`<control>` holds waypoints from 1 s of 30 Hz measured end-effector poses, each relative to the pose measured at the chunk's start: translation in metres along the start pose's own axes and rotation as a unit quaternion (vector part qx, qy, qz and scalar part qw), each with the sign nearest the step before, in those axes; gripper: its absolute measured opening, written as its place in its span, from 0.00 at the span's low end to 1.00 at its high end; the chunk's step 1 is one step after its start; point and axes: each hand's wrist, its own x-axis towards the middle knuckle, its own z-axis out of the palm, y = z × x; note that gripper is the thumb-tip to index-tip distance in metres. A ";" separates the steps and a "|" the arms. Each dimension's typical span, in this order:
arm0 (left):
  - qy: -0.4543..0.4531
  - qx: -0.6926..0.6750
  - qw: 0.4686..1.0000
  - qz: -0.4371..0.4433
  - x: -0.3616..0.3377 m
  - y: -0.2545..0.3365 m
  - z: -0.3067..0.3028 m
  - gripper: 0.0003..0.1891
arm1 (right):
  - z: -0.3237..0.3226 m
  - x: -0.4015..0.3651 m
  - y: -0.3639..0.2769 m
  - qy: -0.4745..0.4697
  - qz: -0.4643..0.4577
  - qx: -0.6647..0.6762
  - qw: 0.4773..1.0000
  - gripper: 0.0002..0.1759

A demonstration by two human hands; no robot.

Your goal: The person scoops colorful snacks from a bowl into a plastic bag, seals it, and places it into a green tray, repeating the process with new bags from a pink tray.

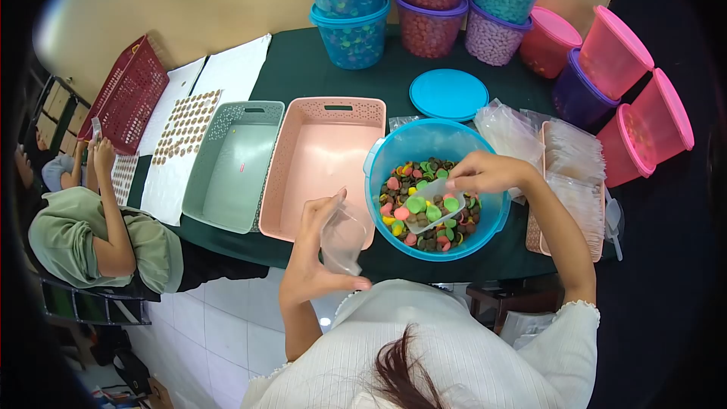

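My left hand (307,254) holds a small transparent plastic bag (343,238), its fingers and thumb spread around the sides. The bag is in front of a pink basket (322,136). A translucent scoop (433,214) is pinched in my right hand (488,173), and it lies low in a round blue tub (503,221). Small colourful candies (396,198), brown, green, pink and yellow, fill the lower part of the tub, and several sit in the scoop. My right fingers partly cover the scoop's handle.
A green basket (235,159) stands left of the pink one. Behind the tub are a blue lid (449,95) and stacked candy tubs (348,38). Plastic bags (572,155) fill a tray at right. At left, another person (98,246) works near stickers (185,125) and a red crate (132,98).
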 end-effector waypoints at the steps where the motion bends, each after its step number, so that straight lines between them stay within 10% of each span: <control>1: 0.001 0.000 1.000 0.003 0.005 0.005 0.002 0.54 | -0.004 -0.005 -0.004 0.037 -0.039 0.008 0.998 0.17; 11: -0.010 0.174 0.984 0.021 0.044 0.010 0.034 0.42 | -0.045 -0.034 -0.079 0.162 -0.089 -0.174 0.967 0.14; 16: -0.022 0.170 0.985 0.010 0.058 0.017 0.050 0.40 | -0.008 -0.036 -0.133 0.248 -0.118 -0.540 0.795 0.08; 30: -0.030 -0.110 0.992 -0.062 0.014 -0.035 0.009 0.49 | -0.004 -0.061 -0.113 0.305 0.016 -0.553 0.776 0.05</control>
